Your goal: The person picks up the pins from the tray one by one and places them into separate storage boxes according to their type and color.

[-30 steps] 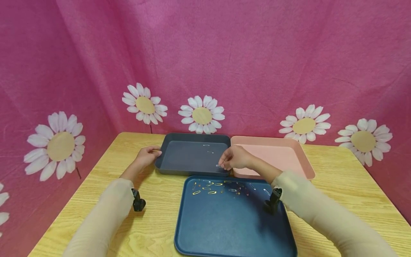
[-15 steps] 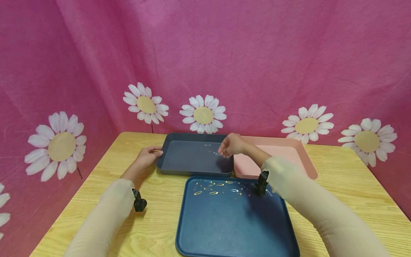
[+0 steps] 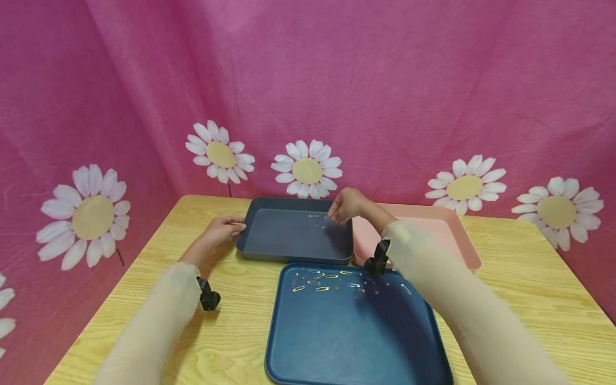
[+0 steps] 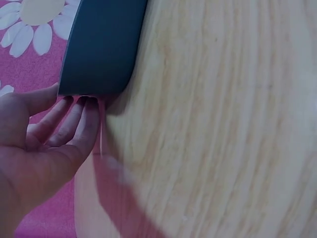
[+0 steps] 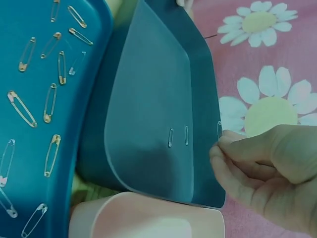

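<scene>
My right hand (image 3: 347, 205) pinches a silver safety pin (image 5: 219, 130) between thumb and fingertips, above the far right part of the dark grey tray (image 3: 274, 235). Two more silver pins lie on that tray's floor, one safety pin (image 5: 171, 138) a little nearer than the other. At the tray's left end, my left hand (image 3: 222, 231) touches the outer wall with extended fingers, its thumb close to the rim in the left wrist view. Gold and silver safety pins (image 5: 50, 103) lie scattered along the far side of the blue tray (image 3: 356, 337).
A pink tray (image 3: 464, 240) stands against the grey tray's right end, partly behind my right forearm. All the trays rest on a wooden table (image 3: 231, 326). A pink cloth with daisies (image 3: 385, 107) hangs behind and to the left.
My right hand has moved away from the near edge of the grey tray toward its far side, carrying the pinched safety pin. The left hand stays at the tray's left end.
</scene>
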Demonstrator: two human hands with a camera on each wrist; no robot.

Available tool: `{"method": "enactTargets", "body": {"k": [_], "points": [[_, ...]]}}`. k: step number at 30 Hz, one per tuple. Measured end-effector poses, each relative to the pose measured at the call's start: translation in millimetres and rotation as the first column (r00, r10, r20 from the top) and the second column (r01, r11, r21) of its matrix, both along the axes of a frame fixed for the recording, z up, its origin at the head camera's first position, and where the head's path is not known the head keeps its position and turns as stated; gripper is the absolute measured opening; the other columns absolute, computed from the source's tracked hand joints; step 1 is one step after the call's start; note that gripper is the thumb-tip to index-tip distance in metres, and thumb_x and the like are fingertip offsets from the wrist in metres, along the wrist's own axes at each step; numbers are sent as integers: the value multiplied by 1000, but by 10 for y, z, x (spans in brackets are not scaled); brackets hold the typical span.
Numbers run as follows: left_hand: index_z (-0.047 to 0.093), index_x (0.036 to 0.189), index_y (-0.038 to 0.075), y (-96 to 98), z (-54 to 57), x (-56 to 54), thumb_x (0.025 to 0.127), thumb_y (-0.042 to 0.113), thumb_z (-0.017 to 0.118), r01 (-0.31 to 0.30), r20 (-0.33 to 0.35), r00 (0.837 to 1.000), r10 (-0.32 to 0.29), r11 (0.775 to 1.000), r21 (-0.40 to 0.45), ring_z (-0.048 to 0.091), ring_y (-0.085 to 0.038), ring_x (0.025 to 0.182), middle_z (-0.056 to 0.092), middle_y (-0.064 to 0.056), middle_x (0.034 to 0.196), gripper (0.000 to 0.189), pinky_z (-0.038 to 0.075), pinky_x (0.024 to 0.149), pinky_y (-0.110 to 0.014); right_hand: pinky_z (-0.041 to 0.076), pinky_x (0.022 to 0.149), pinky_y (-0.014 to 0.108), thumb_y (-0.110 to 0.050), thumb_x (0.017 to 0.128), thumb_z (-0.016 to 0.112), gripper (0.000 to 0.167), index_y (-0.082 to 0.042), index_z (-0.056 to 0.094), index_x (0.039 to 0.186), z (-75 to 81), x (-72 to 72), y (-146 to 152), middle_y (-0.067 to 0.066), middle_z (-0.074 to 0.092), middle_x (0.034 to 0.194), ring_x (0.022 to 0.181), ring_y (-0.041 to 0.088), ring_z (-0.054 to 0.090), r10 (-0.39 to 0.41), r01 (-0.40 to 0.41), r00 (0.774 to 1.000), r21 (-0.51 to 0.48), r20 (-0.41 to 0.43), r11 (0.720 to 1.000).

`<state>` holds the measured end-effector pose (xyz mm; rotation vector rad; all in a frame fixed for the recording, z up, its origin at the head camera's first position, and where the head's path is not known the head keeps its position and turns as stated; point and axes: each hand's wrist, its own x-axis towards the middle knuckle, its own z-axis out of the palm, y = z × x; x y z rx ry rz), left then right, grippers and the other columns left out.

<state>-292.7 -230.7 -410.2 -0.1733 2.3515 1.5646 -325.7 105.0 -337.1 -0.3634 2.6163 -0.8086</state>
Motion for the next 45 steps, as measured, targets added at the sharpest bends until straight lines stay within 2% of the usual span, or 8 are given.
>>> {"method": "enactTargets", "body": {"k": [10, 15, 17, 21, 25, 31, 38, 45], "points": [[36, 145, -3, -77, 126, 0, 102, 18, 44, 121, 68, 990, -121, 993, -10, 41, -37, 137, 36, -23, 151, 49, 35, 114, -45, 58, 82, 35, 6, 83, 64, 21, 8, 71, 103, -41, -107, -42, 14, 75, 87, 64, 6, 63, -36, 35, 998, 32, 43, 999], [35, 144, -6, -113, 207, -48, 102, 13, 43, 173, 93, 981, -172, 985, 5, 54, -31, 126, 39, -27, 148, 48, 42, 109, -42, 58, 83, 36, 7, 83, 64, 21, 9, 71, 103, -75, -174, -82, 15, 75, 87, 64, 7, 63, -70, 69, 996, 35, 56, 997], [37, 143, -7, -116, 246, -76, 101, 11, 44, 167, 119, 979, -166, 986, 4, 62, -23, 113, 43, -27, 145, 47, 46, 105, -38, 57, 84, 37, 7, 83, 63, 22, 10, 70, 104, -78, -188, -94, 16, 75, 89, 63, 8, 64, -91, 90, 994, 23, 62, 996], [40, 142, -6, -110, 302, -127, 100, 12, 46, 164, 175, 972, -156, 986, -29, 63, -9, 93, 48, -26, 142, 46, 52, 97, -32, 57, 84, 37, 7, 83, 64, 23, 10, 70, 105, -93, -222, -112, 15, 75, 87, 62, 8, 64, -127, 127, 990, 12, 65, 992], [39, 142, -6, -83, 320, -146, 100, 12, 45, 156, 204, 968, -147, 987, -30, 62, -9, 91, 51, -24, 137, 46, 54, 89, -26, 58, 81, 34, 5, 83, 66, 22, 9, 71, 104, -125, -269, -131, 13, 74, 86, 61, 8, 62, -163, 161, 985, 33, 51, 986], [40, 141, -8, -63, 344, -119, 99, 12, 47, 145, 212, 968, -132, 988, -49, 60, -7, 83, 59, -15, 118, 46, 55, 75, -19, 58, 78, 31, 0, 83, 69, 21, 5, 73, 102, -116, -306, -197, 17, 74, 101, 63, 10, 67, -203, 203, 979, 77, -8, 976], [41, 139, -7, -34, 339, -127, 100, 12, 46, 141, 214, 969, -121, 987, -81, 59, -8, 82, 57, -13, 116, 45, 54, 72, -19, 59, 73, 28, -2, 83, 66, 23, 7, 71, 104, -74, -199, -98, 17, 75, 93, 59, 6, 64, -160, 160, 987, 54, -8, 986], [44, 137, -8, -24, 313, -104, 98, 12, 47, 128, 189, 976, -108, 987, -97, 59, -6, 78, 60, -10, 109, 44, 53, 72, -20, 58, 65, 24, -6, 84, 67, 18, 4, 74, 98, -124, 52, 157, 13, 74, 77, 61, 7, 65, -43, 47, 995, 44, -91, 998]]}}
